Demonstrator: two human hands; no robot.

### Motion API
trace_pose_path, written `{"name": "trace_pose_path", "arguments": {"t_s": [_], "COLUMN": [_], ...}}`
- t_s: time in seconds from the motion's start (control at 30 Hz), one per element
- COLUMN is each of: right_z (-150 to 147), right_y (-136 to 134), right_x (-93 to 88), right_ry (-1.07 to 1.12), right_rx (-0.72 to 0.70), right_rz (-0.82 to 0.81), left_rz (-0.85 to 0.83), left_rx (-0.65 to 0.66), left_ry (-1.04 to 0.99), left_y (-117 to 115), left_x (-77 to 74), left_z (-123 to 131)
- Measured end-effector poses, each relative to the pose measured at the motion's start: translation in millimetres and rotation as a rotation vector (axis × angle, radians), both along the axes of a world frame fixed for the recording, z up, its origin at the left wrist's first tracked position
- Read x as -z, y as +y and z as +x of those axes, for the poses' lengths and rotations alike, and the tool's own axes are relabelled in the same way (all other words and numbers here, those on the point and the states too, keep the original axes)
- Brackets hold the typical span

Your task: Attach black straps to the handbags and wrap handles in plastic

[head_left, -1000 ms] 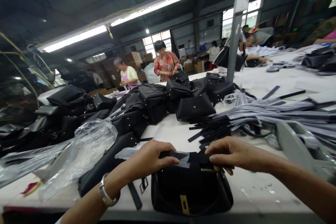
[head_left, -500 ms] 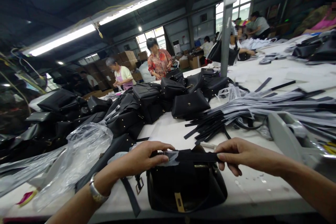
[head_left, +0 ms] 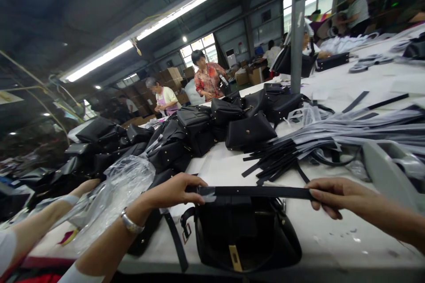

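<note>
A flat black strap is stretched level between my two hands, above a black handbag. My left hand, with a silver watch on its wrist, pinches the left end, where clear plastic film wraps the strap. My right hand grips the strap's right end between thumb and fingers. Below it the black handbag stands at the table's front edge, with a gold clasp plate at its front. A loose strap end and a square buckle hang at the bag's left side.
Black handbags are heaped across the table. Many straps in film lie at the right beside a grey tape dispenser. Crumpled clear plastic lies left. A co-worker's arm reaches in from the left; a metal post rises behind.
My right hand has moved right, drawing more of the strap out straight between my hands. A co-worker's arm has come into view at the left. The whole view has shifted.
</note>
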State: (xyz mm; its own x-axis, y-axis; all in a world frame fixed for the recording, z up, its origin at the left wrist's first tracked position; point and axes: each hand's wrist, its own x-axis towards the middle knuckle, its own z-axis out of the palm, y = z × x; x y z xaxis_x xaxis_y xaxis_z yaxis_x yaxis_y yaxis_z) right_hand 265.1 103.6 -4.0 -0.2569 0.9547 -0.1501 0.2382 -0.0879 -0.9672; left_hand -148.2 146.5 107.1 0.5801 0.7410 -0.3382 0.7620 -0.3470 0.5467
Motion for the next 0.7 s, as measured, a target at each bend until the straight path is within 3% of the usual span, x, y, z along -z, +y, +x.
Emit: {"name": "trace_pose_path", "arguments": {"t_s": [0.1,0.33,0.5,0.7], "right_z": [15.6,31.5,29.1,19.5], "right_y": [3.0,9.4,5.3,5.4], "right_x": [15.4,40.3,37.0,24.1], "right_ry": [0.110,0.099,0.076,0.040], "right_rx": [-0.045,0.039,0.045,-0.012], "right_rz": [-0.103,-0.169,-0.153,-0.159], "left_rz": [0.003,0.050,0.116,0.177], "left_rx": [-0.012,0.053,0.053,0.090], "left_ry": [0.004,-0.029,-0.034,-0.055], "left_y": [0.3,1.2,-1.2,-6.9], "left_x": [0.9,5.5,7.4,9.1], "left_z": [-13.6,-24.7,-23.5,-3.9]}}
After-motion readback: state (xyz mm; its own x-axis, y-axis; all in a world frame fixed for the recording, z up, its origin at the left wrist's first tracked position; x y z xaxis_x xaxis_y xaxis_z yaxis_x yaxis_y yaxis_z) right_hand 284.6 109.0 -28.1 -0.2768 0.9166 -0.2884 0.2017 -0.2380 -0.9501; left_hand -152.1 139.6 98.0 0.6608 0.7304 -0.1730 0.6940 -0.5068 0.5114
